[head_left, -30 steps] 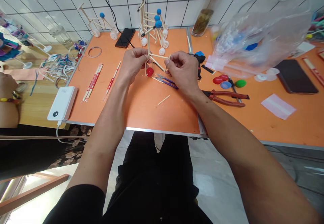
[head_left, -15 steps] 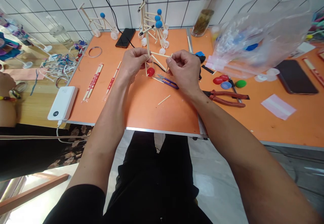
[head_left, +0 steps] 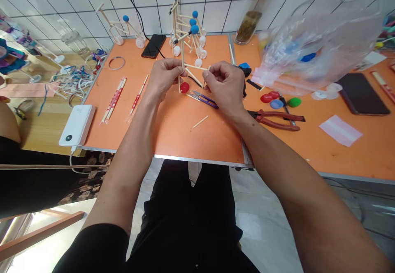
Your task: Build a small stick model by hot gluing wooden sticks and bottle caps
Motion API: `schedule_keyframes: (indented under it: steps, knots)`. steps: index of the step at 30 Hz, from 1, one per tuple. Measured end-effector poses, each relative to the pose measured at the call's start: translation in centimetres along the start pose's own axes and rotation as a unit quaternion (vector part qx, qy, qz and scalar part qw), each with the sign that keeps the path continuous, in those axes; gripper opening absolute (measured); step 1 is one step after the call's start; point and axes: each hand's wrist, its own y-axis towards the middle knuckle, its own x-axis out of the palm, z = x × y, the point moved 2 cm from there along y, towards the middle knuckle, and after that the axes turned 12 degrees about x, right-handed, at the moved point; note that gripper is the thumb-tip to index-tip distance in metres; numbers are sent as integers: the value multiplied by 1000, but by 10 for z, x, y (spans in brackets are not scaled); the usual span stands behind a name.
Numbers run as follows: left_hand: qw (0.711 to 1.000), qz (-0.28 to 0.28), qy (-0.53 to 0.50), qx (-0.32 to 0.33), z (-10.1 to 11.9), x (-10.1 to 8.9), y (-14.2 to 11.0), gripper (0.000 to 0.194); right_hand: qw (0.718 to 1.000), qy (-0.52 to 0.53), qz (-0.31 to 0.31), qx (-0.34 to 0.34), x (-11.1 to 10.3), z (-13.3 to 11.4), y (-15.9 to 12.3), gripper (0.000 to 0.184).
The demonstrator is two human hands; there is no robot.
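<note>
Over the orange table [head_left: 173,133] I hold a small frame of thin wooden sticks [head_left: 193,69] with a red cap [head_left: 184,87] at its lower end. My left hand [head_left: 165,77] pinches the upright stick. My right hand [head_left: 224,84] pinches the end of the cross stick. Both hands are closed on the frame. Small purple-handled snips [head_left: 205,98] lie just below my right hand. A loose stick piece [head_left: 200,121] lies nearer the front edge.
Finished stick models with blue balls [head_left: 188,34] stand at the back. Red pliers [head_left: 274,120], coloured caps [head_left: 277,99], a clear plastic bag [head_left: 314,42], two phones [head_left: 152,45] [head_left: 361,93], wrapped chopsticks [head_left: 113,99] and a white power bank [head_left: 77,125] lie around. Another person's arm [head_left: 8,121] is at the left.
My hands and the stick frame have barely shifted. The person at the left has drawn their hand back out of view.
</note>
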Motion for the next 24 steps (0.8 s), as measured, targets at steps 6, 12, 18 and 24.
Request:
schedule_keyframes:
  steps: [6,12,18,24]
  knots:
    - [1000,-2,-5,5,0,0,0,7,1000,-6,5,-2,0,-2,-1,29]
    - [1000,-6,8,3,0,0,0,7,1000,19,0,3,0,0,0,32]
    - [1000,-3,24,-4,4,0,-2,9,1000,19,-3,6,0,-1,0,32]
    - [999,2,33,-7,7,1,-2,9,1000,3,-3,9,0,-1,0,30]
